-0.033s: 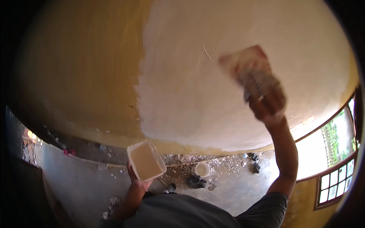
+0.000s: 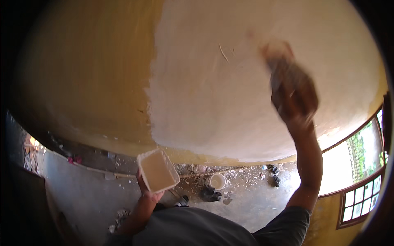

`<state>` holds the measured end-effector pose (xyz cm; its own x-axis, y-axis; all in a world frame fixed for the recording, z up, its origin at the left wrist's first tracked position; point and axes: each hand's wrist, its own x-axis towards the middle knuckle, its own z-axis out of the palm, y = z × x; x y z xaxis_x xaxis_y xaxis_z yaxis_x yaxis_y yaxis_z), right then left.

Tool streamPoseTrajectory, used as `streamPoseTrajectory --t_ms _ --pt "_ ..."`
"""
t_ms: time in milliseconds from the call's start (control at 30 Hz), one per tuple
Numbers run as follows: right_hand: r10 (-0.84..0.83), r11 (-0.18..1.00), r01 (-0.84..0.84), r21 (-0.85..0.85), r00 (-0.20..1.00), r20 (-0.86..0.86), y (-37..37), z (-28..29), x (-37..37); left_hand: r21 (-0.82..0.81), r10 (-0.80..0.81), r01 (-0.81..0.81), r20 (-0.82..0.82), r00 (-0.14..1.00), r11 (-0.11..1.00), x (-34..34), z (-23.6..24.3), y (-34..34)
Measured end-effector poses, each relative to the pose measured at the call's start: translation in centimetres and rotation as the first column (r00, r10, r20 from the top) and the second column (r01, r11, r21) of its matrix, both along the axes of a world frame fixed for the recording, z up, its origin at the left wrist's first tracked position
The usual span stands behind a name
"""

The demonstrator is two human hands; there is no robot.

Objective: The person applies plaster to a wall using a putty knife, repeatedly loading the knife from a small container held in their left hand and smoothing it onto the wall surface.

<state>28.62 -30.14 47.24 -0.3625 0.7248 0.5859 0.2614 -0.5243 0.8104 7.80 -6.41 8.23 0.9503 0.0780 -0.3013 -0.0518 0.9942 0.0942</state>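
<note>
My left hand [image 2: 148,196] grips a square pale tub [image 2: 175,183] from its left side and underneath. Smooth cream paint [image 2: 158,171] fills much of it. Raised against the wall at the right, my right hand [image 2: 296,96] is closed round what looks like a wide paintbrush [image 2: 277,51], badly smeared by motion. Whether its bristles touch the wall I cannot tell. Pale paint covers a large patch of the wall [image 2: 205,102], while the part to its left is bare mustard yellow [image 2: 90,82]. A thin curved mark [image 2: 223,53] shows on the pale patch.
Below the wall, a white bucket [image 2: 217,181] stands on the grey floor [image 2: 246,209] beside a crumpled black bag [image 2: 211,194]. Pale flakes and debris are scattered along the wall's foot, with a long thin pole [image 2: 96,173] there. A paned window [image 2: 363,197] is at the right.
My right hand has shifted up and slightly right, and the brush has swung to a steeper angle. The left hand and tub are nearly where they were.
</note>
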Motion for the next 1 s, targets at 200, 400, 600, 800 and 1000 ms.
streamPoseTrajectory --t_ms 200,400,600,800,1000 --pt "-0.207 0.944 0.283 0.169 0.908 -0.365 10.7 9.3 -2.5 -0.007 -0.072 0.073 0.011 0.997 0.997 -0.5 2.1 -0.2" --pt "-0.148 0.952 0.233 0.2 0.919 -0.366 10.2 -1.7 2.4 -0.017 -0.024 0.024 0.032 0.999 1.0 -1.7 1.1 0.3" --pt "-0.208 0.936 0.294 0.194 0.906 -0.37 2.6 -18.7 1.5 0.018 -0.078 0.079 -0.024 0.997 0.997 -0.8 -0.1 0.5" --pt "-0.186 0.976 0.219 -0.012 0.8 -0.57 -5.7 -29.1 -0.1 0.168 -0.08 0.095 -0.092 0.993 0.981 -0.2 -2.3 1.7" --pt "-0.033 0.986 -0.011 -0.169 0.966 -0.255 -7.3 -19.9 2.1 0.075 -0.129 0.127 0.019 0.991 0.989 -0.4 -3.2 2.3"
